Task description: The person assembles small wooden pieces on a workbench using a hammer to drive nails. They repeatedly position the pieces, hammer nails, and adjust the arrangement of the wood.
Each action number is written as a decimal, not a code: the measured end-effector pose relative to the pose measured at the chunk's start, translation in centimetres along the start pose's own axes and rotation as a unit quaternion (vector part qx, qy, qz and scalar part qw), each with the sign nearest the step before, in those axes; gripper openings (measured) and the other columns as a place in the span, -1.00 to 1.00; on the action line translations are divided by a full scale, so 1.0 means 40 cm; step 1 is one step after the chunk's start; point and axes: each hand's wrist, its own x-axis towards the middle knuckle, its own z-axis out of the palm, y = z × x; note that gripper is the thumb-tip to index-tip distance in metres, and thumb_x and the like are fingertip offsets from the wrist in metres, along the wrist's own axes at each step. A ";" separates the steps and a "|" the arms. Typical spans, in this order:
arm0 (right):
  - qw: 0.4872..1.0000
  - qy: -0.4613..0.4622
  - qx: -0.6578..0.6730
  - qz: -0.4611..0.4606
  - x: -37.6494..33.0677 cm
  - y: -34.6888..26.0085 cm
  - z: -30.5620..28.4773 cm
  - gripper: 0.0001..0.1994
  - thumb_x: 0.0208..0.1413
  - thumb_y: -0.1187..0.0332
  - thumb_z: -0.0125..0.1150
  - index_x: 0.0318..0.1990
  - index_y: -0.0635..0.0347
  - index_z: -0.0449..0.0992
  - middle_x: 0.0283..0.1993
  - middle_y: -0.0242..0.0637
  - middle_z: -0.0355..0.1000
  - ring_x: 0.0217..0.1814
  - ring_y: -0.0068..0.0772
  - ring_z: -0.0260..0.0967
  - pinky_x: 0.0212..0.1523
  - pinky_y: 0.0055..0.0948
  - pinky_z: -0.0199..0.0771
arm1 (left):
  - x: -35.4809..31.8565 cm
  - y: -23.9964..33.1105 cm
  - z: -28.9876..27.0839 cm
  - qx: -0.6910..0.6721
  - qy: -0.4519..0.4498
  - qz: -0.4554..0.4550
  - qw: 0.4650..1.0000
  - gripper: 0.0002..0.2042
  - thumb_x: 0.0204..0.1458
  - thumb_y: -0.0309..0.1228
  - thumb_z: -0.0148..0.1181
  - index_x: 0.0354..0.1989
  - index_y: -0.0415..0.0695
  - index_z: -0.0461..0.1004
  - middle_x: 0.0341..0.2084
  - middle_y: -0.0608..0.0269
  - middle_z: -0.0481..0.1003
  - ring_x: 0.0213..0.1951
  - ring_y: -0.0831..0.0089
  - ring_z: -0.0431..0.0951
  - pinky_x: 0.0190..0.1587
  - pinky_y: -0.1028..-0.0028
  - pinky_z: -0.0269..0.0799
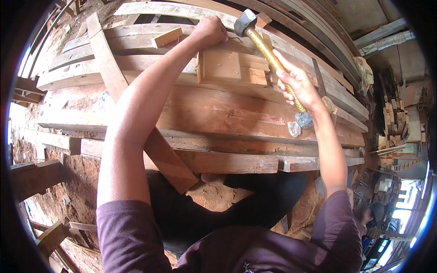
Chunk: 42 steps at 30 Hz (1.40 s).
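My right hand [296, 82] is wrapped round the yellow handle of a hammer [264, 45], its dark metal head raised up and to the left. At the far side of the stacked boards, my left hand [210, 31] is closed. Its fingertips are hidden, and what they hold, if anything, cannot be made out. Just nearer than that hand lies a short piece of joined wood [221, 66], a flat panel with narrower strips at its right. A small loose wood block [167, 37] rests left of my left wrist.
Long planks [218, 109] lie side by side in front of me. A narrow board [107, 59] crosses them slantwise at the left. Crumpled clear plastic [300, 123] sits below my right hand. A saw-like dark blade [318, 77] stands to its right. More timber [396, 113] leans at the far right.
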 end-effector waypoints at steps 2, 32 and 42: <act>1.000 -0.003 0.002 0.008 0.004 -0.002 0.001 -0.34 0.53 0.26 0.10 0.70 -0.14 0.05 -0.38 -0.53 0.32 -0.62 -0.78 0.15 -0.66 -0.69 0.26 | 0.001 -0.002 -0.001 0.004 -0.001 0.008 1.000 -0.86 -0.02 -0.34 0.47 -0.28 0.03 0.85 -0.33 0.14 0.77 -0.24 0.20 0.78 -0.01 0.28 0.71; 0.999 0.041 0.016 0.022 0.002 0.016 -0.004 -0.33 0.50 0.18 0.16 0.69 -0.24 0.10 -0.43 -0.57 0.29 -0.64 -0.80 0.10 -0.66 -0.70 0.21 | 0.001 -0.008 0.032 0.025 0.046 0.008 0.999 -0.86 0.06 -0.36 0.40 -0.26 -0.03 0.83 -0.28 -0.06 0.73 -0.14 -0.01 0.76 0.09 0.16 0.67; 1.000 0.021 -0.014 -0.008 0.001 0.018 0.002 -0.35 0.52 0.28 0.07 0.69 -0.20 0.07 -0.38 -0.56 0.29 -0.59 -0.77 0.14 -0.63 -0.66 0.27 | -0.002 -0.004 0.036 0.046 0.060 0.002 0.997 -0.83 0.07 -0.32 0.39 -0.25 -0.07 0.83 -0.32 -0.10 0.73 -0.20 -0.03 0.77 0.03 0.15 0.68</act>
